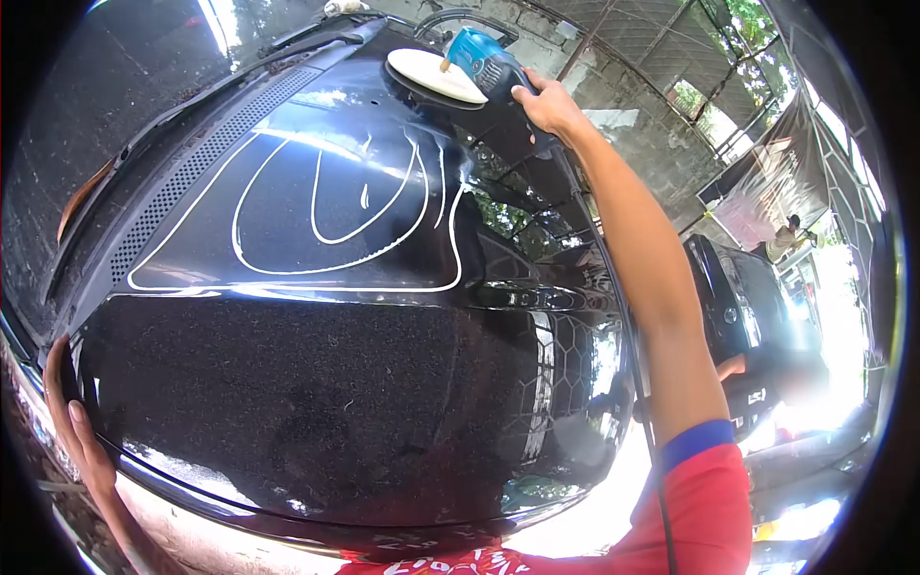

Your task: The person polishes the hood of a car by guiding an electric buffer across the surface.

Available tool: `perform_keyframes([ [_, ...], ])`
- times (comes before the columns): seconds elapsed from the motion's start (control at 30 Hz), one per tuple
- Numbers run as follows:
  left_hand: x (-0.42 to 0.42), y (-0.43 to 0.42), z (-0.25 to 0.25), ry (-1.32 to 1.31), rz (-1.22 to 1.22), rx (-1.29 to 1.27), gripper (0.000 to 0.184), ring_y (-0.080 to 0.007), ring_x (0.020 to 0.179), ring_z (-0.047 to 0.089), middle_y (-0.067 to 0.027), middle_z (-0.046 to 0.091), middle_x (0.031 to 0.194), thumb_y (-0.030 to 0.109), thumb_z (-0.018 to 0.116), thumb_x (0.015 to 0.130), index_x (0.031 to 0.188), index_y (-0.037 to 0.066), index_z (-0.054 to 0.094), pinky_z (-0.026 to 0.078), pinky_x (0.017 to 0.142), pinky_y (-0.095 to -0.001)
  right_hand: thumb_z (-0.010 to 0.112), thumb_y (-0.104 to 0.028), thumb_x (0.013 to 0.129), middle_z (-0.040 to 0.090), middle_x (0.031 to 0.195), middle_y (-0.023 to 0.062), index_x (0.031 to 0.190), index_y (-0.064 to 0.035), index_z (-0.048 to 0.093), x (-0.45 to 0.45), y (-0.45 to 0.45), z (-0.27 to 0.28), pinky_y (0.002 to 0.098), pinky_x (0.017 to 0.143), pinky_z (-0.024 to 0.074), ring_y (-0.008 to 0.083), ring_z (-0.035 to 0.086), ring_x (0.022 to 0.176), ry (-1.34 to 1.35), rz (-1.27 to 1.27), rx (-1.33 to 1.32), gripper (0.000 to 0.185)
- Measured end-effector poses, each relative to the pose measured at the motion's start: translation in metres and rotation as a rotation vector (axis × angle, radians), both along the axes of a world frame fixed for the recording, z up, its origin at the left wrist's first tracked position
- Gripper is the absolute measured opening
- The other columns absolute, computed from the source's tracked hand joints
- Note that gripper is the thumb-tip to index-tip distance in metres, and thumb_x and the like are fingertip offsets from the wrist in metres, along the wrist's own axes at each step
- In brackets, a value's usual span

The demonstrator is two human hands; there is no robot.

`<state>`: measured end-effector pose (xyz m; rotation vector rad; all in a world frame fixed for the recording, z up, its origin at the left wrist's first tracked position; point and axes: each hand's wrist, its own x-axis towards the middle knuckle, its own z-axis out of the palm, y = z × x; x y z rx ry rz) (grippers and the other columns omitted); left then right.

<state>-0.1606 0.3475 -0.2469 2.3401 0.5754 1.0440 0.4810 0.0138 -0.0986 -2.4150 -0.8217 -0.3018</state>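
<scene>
A teal and black car polisher (476, 56) is in my right hand (549, 103), with the fingers wrapped round its rear grip. Its round white pad (431, 75) is over the far side of the black car hood (287, 383), and I cannot tell whether it touches the paint. Lines of white polish (297, 287) run in nested curves across the middle of the hood. My left hand (84, 431) lies along the near edge of the hood beside the windshield, fingers stretched out, holding nothing.
A black cord (613, 268) runs from the polisher along my right arm. The wiper (144, 134) and perforated cowl (182, 182) border the hood at left. Another dark vehicle (733, 297) stands at right, with a person (788, 235) further back. A block wall (613, 105) rises beyond.
</scene>
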Motion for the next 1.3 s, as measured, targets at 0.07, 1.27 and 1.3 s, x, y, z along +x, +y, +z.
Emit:
perform_keyframes([
  [0.07,0.0,0.001,-0.001,-0.012,0.001,-0.008,0.067,-0.0313,0.149,0.029,-0.0185,0.035,0.158,0.048,0.038,0.103,0.154,0.006,0.033,0.02,0.122,-0.0488,0.06,-0.033,0.092,0.059,0.136,0.0247,0.147,-0.0046,0.047,0.003,-0.015,-0.004,0.0371,0.11,0.0414,0.0369,0.056,0.129,-0.01,-0.009,-0.003,0.063],
  [1.27,0.008,-0.001,0.005,0.036,0.184,0.211,0.064,-0.0326,0.143,0.039,-0.0179,0.047,0.15,0.049,0.038,0.102,0.149,0.006,0.043,0.026,0.119,-0.0474,0.062,-0.03,0.092,0.058,0.135,0.0293,0.148,-0.0012,0.044,-0.068,-0.21,-0.043,0.0367,0.107,0.0419,0.0375,0.057,0.128,-0.026,-0.302,0.036,0.065],
  [1.3,0.009,-0.002,0.007,0.041,0.196,0.226,0.062,-0.0315,0.143,0.039,-0.0166,0.046,0.15,0.048,0.039,0.103,0.147,0.006,0.046,0.024,0.12,-0.0465,0.061,-0.03,0.092,0.058,0.135,0.0294,0.148,-0.0017,0.044,-0.077,-0.197,-0.039,0.037,0.107,0.042,0.038,0.057,0.127,-0.033,-0.316,0.019,0.065],
])
